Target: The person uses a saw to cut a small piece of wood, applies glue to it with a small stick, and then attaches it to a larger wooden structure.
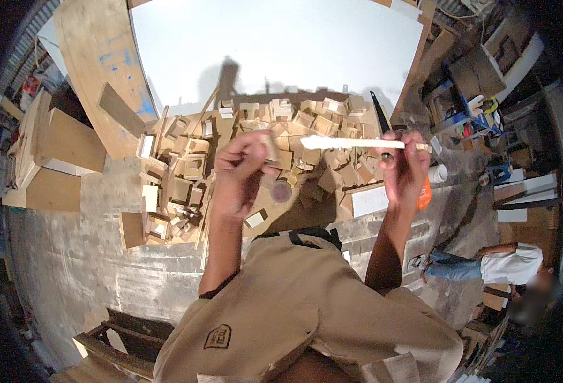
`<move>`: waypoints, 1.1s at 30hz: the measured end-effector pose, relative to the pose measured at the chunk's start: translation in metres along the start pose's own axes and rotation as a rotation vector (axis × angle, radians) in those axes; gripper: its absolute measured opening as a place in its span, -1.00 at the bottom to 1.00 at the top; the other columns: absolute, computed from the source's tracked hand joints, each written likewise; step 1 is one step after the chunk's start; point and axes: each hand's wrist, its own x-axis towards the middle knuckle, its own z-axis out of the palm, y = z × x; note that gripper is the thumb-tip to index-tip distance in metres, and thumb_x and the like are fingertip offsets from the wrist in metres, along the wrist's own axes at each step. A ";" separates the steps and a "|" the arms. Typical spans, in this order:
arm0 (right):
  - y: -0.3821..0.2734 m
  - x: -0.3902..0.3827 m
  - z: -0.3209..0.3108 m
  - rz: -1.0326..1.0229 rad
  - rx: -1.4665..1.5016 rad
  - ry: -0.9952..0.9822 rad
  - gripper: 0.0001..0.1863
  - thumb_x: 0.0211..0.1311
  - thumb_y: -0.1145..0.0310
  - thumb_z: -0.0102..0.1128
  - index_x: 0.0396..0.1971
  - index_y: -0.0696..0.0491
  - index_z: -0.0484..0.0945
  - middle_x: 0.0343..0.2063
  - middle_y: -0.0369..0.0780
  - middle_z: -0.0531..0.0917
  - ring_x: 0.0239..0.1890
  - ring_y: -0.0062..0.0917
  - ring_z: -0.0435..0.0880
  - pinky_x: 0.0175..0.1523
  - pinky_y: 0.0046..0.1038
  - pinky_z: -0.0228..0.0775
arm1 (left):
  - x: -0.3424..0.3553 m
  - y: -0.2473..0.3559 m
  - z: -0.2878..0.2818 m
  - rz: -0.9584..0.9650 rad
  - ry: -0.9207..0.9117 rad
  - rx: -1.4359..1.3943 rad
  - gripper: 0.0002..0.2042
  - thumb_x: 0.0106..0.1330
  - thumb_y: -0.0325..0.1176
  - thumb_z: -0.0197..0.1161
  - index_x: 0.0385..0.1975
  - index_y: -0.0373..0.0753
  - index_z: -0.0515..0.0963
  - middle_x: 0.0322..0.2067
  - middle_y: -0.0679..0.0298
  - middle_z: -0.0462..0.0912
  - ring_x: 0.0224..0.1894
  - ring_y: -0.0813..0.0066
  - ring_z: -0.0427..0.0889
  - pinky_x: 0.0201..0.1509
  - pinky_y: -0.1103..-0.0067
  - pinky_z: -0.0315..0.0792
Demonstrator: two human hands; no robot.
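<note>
Over a heap of small wooden pieces (195,167), the right hand (404,165) is closing around a pale stick (358,142) — thumb and fingertips are pinching it toward its right end, while its white-coated end is pointing at the left hand (240,167). That left hand is curling, fingers bent, and is gripping a small tan block (269,145); blur is hiding the block's exact shape. The stick is lying nearly level between the hands, stopping short of the block. Below this gap, a round tub (281,190) is sitting among the pieces. Beside the right hand, a dark strip (379,112) is slanting upward, and a white cup (438,173) is standing near an orange object (426,195). Beyond the heap, a large white panel (281,51) is stretching out — and off to the right, well apart, a person (511,263) is wearing a white shirt.
</note>
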 end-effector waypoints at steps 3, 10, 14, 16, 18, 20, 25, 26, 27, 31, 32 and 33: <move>0.035 0.014 -0.007 0.082 -0.152 0.088 -0.75 0.40 0.32 0.05 -0.20 0.25 0.47 -0.24 0.04 0.63 -0.30 -0.20 0.74 -0.36 -0.38 0.72 | -0.003 0.006 -0.056 0.135 0.071 0.016 -0.73 0.35 -0.37 0.20 0.00 -0.30 0.49 -0.37 0.35 0.51 -0.38 0.65 0.45 -0.35 0.72 0.35; 0.194 0.058 -0.010 0.398 -0.456 -0.040 -0.73 0.40 0.33 0.05 -0.17 0.27 0.47 -0.30 -0.11 0.63 -0.25 -0.31 0.74 -0.25 -0.42 0.69 | -0.065 -0.006 -0.139 0.103 0.439 -0.061 -0.81 0.33 -0.48 0.20 -0.08 -0.31 0.53 -0.37 0.33 0.52 -0.40 0.58 0.40 -0.29 0.67 0.32; 0.263 0.081 -0.023 0.441 -0.610 -0.115 -0.78 0.36 0.39 0.08 -0.20 0.28 0.48 -0.36 -0.12 0.65 -0.28 -0.43 0.74 -0.28 -0.48 0.68 | -0.088 -0.021 -0.148 0.064 0.540 -0.094 -0.81 0.33 -0.49 0.20 -0.09 -0.30 0.54 -0.32 0.33 0.56 -0.38 0.59 0.43 -0.30 0.68 0.34; 0.289 0.089 -0.030 0.441 -0.765 -0.220 -0.81 0.34 0.43 0.09 -0.22 0.27 0.50 -0.40 -0.14 0.66 -0.28 -0.49 0.73 -0.31 -0.51 0.66 | -0.097 -0.029 -0.153 0.038 0.628 -0.080 -0.81 0.32 -0.49 0.21 -0.09 -0.29 0.55 -0.32 0.34 0.56 -0.37 0.60 0.45 -0.30 0.67 0.35; 0.306 0.092 -0.032 0.430 -0.776 -0.229 -0.84 0.32 0.42 0.10 -0.26 0.21 0.52 -0.42 -0.14 0.67 -0.30 -0.47 0.73 -0.32 -0.47 0.63 | -0.100 -0.033 -0.160 0.038 0.550 -0.085 -0.81 0.32 -0.50 0.21 -0.10 -0.29 0.56 -0.35 0.37 0.55 -0.36 0.62 0.46 -0.31 0.66 0.36; 0.322 0.091 -0.032 0.370 -0.849 -0.283 -0.87 0.30 0.41 0.11 -0.28 0.17 0.53 -0.45 -0.13 0.67 -0.34 -0.40 0.73 -0.31 -0.40 0.59 | -0.105 -0.033 -0.159 0.016 0.570 -0.063 -0.81 0.32 -0.50 0.21 -0.10 -0.29 0.57 -0.38 0.38 0.54 -0.38 0.62 0.46 -0.32 0.65 0.37; 0.344 0.099 -0.020 0.132 -1.183 -0.584 -0.86 0.25 0.37 0.12 -0.29 0.11 0.51 -0.51 -0.02 0.61 -0.41 -0.10 0.64 -0.25 -0.17 0.45 | -0.095 -0.038 -0.155 -0.012 0.613 -0.061 -0.80 0.30 -0.48 0.24 -0.10 -0.30 0.57 -0.44 0.42 0.52 -0.41 0.65 0.45 -0.33 0.64 0.38; 0.343 0.098 -0.012 0.139 -1.194 -0.570 -0.85 0.25 0.36 0.11 -0.30 0.14 0.51 -0.53 0.01 0.59 -0.40 -0.06 0.62 -0.28 -0.14 0.41 | -0.096 -0.044 -0.162 -0.033 0.576 -0.052 -0.80 0.29 -0.47 0.25 -0.10 -0.28 0.57 -0.44 0.44 0.52 -0.40 0.66 0.46 -0.33 0.64 0.39; 0.346 0.098 -0.011 0.142 -1.203 -0.576 -0.85 0.25 0.36 0.12 -0.30 0.14 0.51 -0.52 0.01 0.59 -0.40 -0.05 0.62 -0.28 -0.13 0.41 | -0.094 -0.043 -0.161 -0.048 0.576 -0.059 -0.80 0.29 -0.47 0.26 -0.10 -0.28 0.57 -0.44 0.44 0.53 -0.40 0.66 0.46 -0.33 0.64 0.39; 0.355 0.099 -0.018 0.172 -1.173 -0.553 -0.81 0.21 0.32 0.19 -0.32 0.14 0.52 -0.47 0.01 0.62 -0.36 -0.04 0.62 -0.24 -0.15 0.44 | -0.085 -0.046 -0.161 -0.084 0.560 -0.064 -0.79 0.30 -0.47 0.25 -0.08 -0.27 0.57 -0.40 0.43 0.56 -0.39 0.67 0.48 -0.32 0.66 0.40; 0.358 0.095 -0.022 0.164 -1.180 -0.530 -0.80 0.20 0.31 0.20 -0.32 0.14 0.53 -0.46 0.01 0.62 -0.35 -0.04 0.62 -0.23 -0.16 0.45 | -0.082 -0.048 -0.161 -0.081 0.553 -0.061 -0.79 0.30 -0.47 0.25 -0.08 -0.27 0.57 -0.40 0.43 0.56 -0.39 0.67 0.48 -0.32 0.66 0.40; 0.359 0.091 -0.021 0.160 -1.182 -0.510 -0.79 0.19 0.30 0.22 -0.31 0.13 0.53 -0.45 0.00 0.62 -0.34 -0.05 0.63 -0.22 -0.17 0.46 | -0.082 -0.048 -0.161 -0.078 0.553 -0.055 -0.79 0.30 -0.47 0.25 -0.08 -0.27 0.57 -0.40 0.43 0.56 -0.39 0.67 0.48 -0.32 0.66 0.40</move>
